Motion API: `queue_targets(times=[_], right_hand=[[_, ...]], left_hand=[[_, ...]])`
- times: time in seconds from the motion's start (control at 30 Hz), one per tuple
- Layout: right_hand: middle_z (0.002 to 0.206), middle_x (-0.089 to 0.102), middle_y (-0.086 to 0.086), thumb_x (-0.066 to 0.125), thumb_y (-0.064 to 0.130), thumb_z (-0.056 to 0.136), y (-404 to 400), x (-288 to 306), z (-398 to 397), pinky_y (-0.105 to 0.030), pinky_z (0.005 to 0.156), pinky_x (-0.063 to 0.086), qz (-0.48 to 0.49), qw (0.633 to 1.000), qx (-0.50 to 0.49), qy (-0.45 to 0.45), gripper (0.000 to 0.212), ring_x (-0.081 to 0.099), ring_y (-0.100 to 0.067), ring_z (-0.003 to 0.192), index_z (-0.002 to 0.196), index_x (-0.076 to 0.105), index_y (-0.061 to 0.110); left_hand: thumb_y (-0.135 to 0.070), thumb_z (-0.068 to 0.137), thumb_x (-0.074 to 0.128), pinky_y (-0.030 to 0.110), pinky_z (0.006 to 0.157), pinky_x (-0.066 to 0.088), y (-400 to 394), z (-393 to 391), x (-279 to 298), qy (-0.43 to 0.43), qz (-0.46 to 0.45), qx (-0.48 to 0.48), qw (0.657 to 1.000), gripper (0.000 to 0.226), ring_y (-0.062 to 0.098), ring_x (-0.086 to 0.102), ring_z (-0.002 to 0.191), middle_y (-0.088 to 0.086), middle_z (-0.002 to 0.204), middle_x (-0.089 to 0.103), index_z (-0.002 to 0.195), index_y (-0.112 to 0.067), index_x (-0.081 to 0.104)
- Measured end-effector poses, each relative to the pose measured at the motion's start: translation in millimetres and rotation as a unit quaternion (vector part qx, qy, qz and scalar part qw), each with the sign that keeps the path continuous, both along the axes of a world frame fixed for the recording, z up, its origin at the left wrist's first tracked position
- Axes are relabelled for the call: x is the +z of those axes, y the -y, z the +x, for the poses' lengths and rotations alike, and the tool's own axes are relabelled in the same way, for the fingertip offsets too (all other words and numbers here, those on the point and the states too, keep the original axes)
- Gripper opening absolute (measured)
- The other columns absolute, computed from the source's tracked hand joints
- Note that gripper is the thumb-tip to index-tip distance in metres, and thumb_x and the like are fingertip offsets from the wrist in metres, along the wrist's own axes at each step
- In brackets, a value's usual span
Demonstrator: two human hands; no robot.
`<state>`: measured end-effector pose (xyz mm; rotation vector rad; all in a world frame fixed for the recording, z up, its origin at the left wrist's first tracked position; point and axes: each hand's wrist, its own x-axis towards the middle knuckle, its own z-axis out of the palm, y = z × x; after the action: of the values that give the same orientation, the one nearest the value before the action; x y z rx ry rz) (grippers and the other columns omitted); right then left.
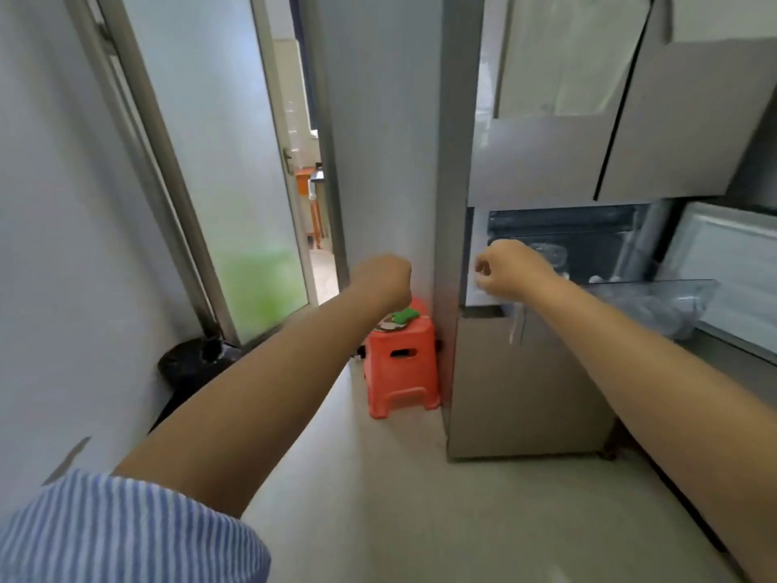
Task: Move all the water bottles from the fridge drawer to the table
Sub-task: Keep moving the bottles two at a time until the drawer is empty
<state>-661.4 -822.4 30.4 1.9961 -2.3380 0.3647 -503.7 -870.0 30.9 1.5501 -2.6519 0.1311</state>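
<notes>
Right hand [511,269]: fingers curled at the open fridge drawer [656,300], nothing visibly held. Left hand [384,281]: fisted, empty, beside the fridge. Water bottles [546,254]: glimpsed, blurred, behind the right hand. A bottle is best gripped round its body before lifting.

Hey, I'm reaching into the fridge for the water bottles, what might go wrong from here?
The clear plastic bottle sits just behind your curled right hand; a blind grab might knock it over. The open fridge door with its transparent shelf juts out beside your right arm. The orange plastic stool stands by the fridge, a likely trip hazard when you turn.
</notes>
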Motion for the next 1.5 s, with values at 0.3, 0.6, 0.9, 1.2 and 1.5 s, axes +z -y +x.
queue_targets(times=[0.3,0.6,0.9,1.2,1.5], right_hand=[[0.108,0.067,-0.017,0.049,0.013,0.087,87,-8,-199,-0.039,0.084,0.052,0.087,0.985,-0.150,0.003,0.027,0.062,-0.033,0.101,0.103,0.067,0.001],[0.130,0.057,-0.018,0.045,0.017,0.093,136,-74,-369,-0.021,0.056,0.036,0.206,0.937,-0.270,0.078,0.039,0.053,-0.021,0.092,0.123,0.055,-0.004],[0.131,0.056,-0.016,0.068,0.035,0.078,230,-160,-493,-0.040,0.101,0.041,0.267,0.897,-0.325,0.137,0.053,0.051,-0.033,0.123,0.123,0.056,0.008],[0.148,0.030,-0.016,0.085,0.041,0.052,278,-235,-586,-0.042,0.104,0.041,0.293,0.806,-0.425,0.291,0.106,0.036,-0.035,0.133,0.140,0.031,0.017],[0.136,0.031,-0.019,0.064,0.062,0.066,290,-206,-560,-0.038,0.096,0.045,0.397,0.864,-0.287,0.118,0.089,0.034,-0.035,0.127,0.138,0.039,0.016]], left_hand=[[-0.006,0.090,0.045,0.038,0.088,0.049,132,-199,-29,0.020,0.078,-0.123,0.989,0.028,0.032,0.060,0.108,0.014,0.116,0.062,0.113,-0.003,0.061],[-0.014,0.093,0.047,0.035,0.085,0.050,194,-353,-105,0.046,0.181,-0.165,0.968,0.026,0.029,0.060,0.107,0.013,0.116,0.063,0.112,-0.003,0.062],[-0.016,0.094,0.048,0.036,0.095,0.049,262,-463,-170,0.042,0.263,-0.101,0.959,0.026,0.027,0.059,0.112,0.013,0.121,0.061,0.115,-0.007,0.061],[-0.022,0.094,0.047,0.032,0.090,0.047,306,-507,-208,0.054,0.294,-0.066,0.952,0.027,0.026,0.059,0.108,0.012,0.118,0.061,0.113,-0.007,0.059],[-0.022,0.095,0.047,0.033,0.096,0.045,312,-518,-223,0.035,0.342,-0.050,0.938,0.030,0.027,0.056,0.113,0.014,0.123,0.059,0.117,-0.006,0.058]])
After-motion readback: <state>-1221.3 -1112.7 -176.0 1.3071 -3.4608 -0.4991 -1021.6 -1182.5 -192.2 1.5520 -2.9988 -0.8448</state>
